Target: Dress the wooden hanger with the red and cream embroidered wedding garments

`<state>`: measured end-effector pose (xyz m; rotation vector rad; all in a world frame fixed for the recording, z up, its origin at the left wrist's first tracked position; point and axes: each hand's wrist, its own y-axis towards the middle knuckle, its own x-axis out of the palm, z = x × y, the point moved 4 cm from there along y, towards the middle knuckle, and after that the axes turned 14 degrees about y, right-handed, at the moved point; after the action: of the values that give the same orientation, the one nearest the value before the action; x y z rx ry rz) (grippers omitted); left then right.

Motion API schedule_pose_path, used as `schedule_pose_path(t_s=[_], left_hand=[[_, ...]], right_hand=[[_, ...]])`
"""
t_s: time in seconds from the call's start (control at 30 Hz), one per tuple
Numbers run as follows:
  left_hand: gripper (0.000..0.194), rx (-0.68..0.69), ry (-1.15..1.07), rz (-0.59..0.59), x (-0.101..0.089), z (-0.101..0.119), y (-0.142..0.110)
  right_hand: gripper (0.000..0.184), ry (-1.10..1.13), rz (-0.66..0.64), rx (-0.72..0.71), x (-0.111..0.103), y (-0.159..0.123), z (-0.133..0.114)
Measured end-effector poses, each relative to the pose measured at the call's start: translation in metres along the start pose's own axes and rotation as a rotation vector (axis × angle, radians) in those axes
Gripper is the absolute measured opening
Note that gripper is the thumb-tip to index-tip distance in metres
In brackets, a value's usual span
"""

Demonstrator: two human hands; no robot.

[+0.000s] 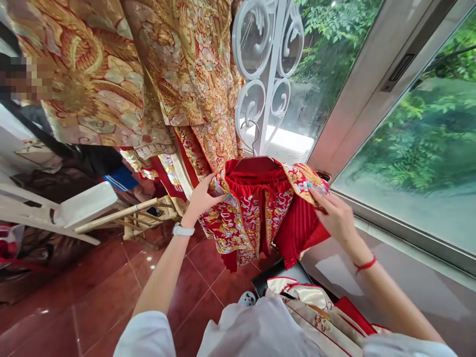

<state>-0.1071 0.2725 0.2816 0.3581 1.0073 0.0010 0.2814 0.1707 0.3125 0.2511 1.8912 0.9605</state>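
A red jacket (228,223) with gold and silver embroidery hangs on a hanger (256,159) in front of me, over a gathered red skirt (251,203). My left hand (205,201) grips the jacket's left front near the shoulder, thumb on the outside and fingers out of sight behind the cloth. On the other side, my right hand (330,207) pinches the jacket's right front panel (303,181) and holds it out to the side. Pleated red cloth (297,230) shows below that panel.
A white scrollwork rack (273,74) stands before the window (416,148). Large gold embroidered garments (178,59) hang at the left. Below them are a bamboo frame (148,210) and a white chair (87,203). Cream and red clothes (316,307) lie near my body. Another person is at the far left.
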Motion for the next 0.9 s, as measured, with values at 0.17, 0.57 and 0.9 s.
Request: schedule_pose_path(t_s=[0.17,0.57,0.9], left_hand=[[0.063,-0.094,0.208,0.197,-0.009,0.018,-0.014],[0.066,-0.286,0.509,0.440,-0.018,0.042,-0.047],[0.088,-0.149,0.301,0.627,0.025,0.023,-0.058]], right_hand=[[0.054,0.186,-0.015,0.271,0.024,0.005,-0.005],[0.085,0.650,0.139,0.464,0.126,0.006,-0.104],[0.081,1.061,0.046,0.367,0.181,0.004,-0.067]])
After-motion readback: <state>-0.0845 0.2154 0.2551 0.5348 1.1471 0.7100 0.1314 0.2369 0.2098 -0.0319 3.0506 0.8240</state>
